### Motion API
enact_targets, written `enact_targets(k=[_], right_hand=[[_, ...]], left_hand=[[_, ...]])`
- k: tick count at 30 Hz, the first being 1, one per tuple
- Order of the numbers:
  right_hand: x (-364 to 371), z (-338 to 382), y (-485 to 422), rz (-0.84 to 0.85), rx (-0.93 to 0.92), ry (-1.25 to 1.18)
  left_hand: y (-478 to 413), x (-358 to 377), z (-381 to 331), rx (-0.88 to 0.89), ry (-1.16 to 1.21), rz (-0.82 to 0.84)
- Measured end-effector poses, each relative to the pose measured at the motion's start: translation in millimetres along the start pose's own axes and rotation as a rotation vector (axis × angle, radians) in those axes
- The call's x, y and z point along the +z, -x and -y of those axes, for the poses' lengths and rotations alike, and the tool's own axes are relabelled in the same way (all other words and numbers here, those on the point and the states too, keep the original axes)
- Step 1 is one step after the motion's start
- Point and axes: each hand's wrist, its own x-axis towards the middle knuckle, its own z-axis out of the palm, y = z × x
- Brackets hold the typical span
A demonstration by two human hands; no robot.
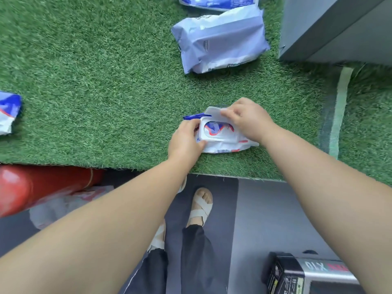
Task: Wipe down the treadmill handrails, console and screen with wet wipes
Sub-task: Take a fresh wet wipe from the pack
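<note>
A white wet-wipe pack (220,145) with red and blue print lies on a green artificial-turf surface (106,92). Its white plastic lid (214,113) is flipped up, baring the oval opening (216,129). My left hand (185,142) grips the pack's left end, thumb on the lid frame. My right hand (246,117) pinches the raised lid from the right with curled fingers. No wipe shows outside the opening. The treadmill's handrails, console and screen are out of sight.
A larger pale-blue pack (218,39) lies further back, another (218,2) at the top edge, a third (8,112) at the left edge. A grey box (339,28) stands back right. Below the turf edge: my sandalled feet (200,205), a red cylinder (42,185), a dark machine part (307,272).
</note>
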Motion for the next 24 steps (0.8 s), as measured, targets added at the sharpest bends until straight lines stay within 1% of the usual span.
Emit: enact_targets(k=[2, 4, 5, 6, 8, 9, 12, 13, 15, 20, 24], right_hand=[[-0.6, -1.0, -5.7, -0.132, 0.087, -0.097], [3.2, -0.8, -6.3, -0.344, 0.221, -0.151], [4.4, 0.2, -5.4, -0.418, 0.289, -0.199], [5.3, 0.8, -3.8, -0.448, 0.332, -0.258], [8.9, 0.7, 1.9, -0.403, 0.314, -0.308], [12.4, 0.1, 6.4, -0.355, 0.268, -0.274], [25.3, -5.0, 21.1, -0.221, 0.105, -0.003], [28.3, -6.2, 24.2, -0.193, 0.089, 0.077], [29.2, -5.4, 28.1, -0.169, 0.128, 0.12], [34.0, 3.8, 28.2, -0.18, 0.201, 0.132], [31.9, 11.9, 23.3, -0.115, 0.37, 0.062]], left_hand=[[3.5, 2.0, 0.3, 0.02, -0.047, 0.006], [7.5, 3.3, 1.2, 0.053, -0.138, 0.025], [9.1, 3.6, 2.1, 0.079, -0.192, 0.034], [10.1, 3.8, 2.5, 0.103, -0.233, 0.042], [10.1, 3.5, 1.0, 0.11, -0.264, 0.056], [9.0, 4.1, -0.9, 0.095, -0.266, 0.057], [3.1, 7.4, -10.8, 0.027, -0.264, 0.051], [1.1, 8.7, -13.9, 0.008, -0.265, 0.047], [-2.0, 10.4, -17.8, -0.018, -0.274, 0.043], [-2.1, 11.3, -18.6, -0.017, -0.294, 0.037], [-2.4, 10.9, -17.2, -0.019, -0.295, 0.044]])
